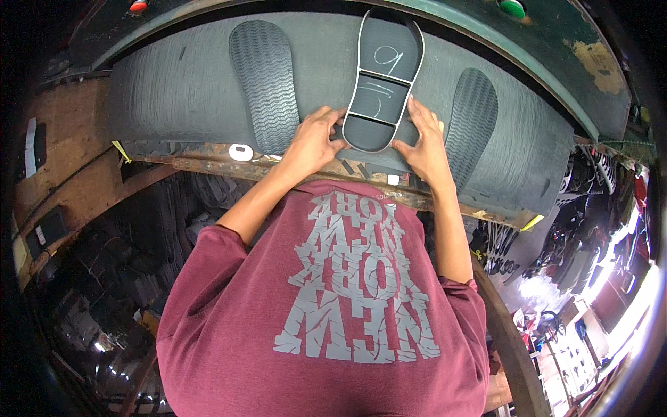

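Note:
A sole-shaped metal cutting die (350,113), with a pale rim and crossbars, lies on a dark grey sheet (194,83). Chalk marks show on the black surface inside its outline. At the heel end, my left hand (314,141) pinches its left edge between thumb and fingers. My right hand (425,147) grips the opposite edge, thumb low by the heel and fingers higher up. To the left lies a black sole (264,80) with a wavy tread. Another black textured sole (472,121) rests to the right of my right hand.
A green machine beam (542,76) arches over the far side, bearing a red button (138,5) and a green button (513,8). Along the near edge runs a worn ledge (187,158) with a small white case (241,152) on it. Dark offcuts hang at the right.

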`<state>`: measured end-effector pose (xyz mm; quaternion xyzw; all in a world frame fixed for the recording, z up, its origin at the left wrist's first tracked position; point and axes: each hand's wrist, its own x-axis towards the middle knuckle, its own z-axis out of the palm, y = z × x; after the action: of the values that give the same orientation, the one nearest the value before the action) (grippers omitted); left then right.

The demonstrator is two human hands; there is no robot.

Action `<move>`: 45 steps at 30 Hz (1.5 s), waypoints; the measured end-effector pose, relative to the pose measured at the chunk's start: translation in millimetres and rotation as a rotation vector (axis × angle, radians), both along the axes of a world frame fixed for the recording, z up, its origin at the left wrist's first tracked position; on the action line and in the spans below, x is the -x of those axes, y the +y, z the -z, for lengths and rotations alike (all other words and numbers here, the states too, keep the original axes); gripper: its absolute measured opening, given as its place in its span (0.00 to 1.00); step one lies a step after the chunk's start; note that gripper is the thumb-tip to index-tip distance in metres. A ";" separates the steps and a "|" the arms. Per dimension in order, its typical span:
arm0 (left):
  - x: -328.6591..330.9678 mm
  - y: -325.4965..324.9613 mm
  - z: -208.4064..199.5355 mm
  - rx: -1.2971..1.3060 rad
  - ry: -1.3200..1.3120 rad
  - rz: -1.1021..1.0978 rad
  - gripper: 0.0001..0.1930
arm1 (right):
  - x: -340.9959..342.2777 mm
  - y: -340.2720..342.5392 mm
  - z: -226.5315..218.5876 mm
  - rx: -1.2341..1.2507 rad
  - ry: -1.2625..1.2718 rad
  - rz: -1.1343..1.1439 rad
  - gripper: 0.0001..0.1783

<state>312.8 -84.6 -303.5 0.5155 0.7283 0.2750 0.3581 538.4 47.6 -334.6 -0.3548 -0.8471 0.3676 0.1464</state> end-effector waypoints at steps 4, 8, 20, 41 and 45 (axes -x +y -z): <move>0.6 1.8 -12.1 0.015 0.126 0.075 0.36 | -0.8 4.0 -12.5 0.006 -0.007 -0.019 0.51; 27.2 2.4 -47.0 0.020 0.139 0.070 0.36 | -5.9 36.1 -46.2 -0.118 0.079 0.039 0.32; 251.0 13.4 -100.0 -0.639 0.228 -0.722 0.21 | 23.2 139.2 -161.1 -0.933 0.521 0.473 0.24; 344.7 -18.7 -77.1 -1.221 1.127 -0.932 0.34 | 22.4 109.2 -111.1 -1.408 0.416 0.740 0.40; 331.8 -47.9 -68.7 -1.232 1.116 -0.927 0.35 | 13.0 84.5 -101.6 -1.427 0.453 0.749 0.38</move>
<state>-19.0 -132.4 -234.9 0.3305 0.6533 0.4391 -0.5207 525.4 132.1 -233.0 -0.3523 -0.6527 -0.2675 0.6151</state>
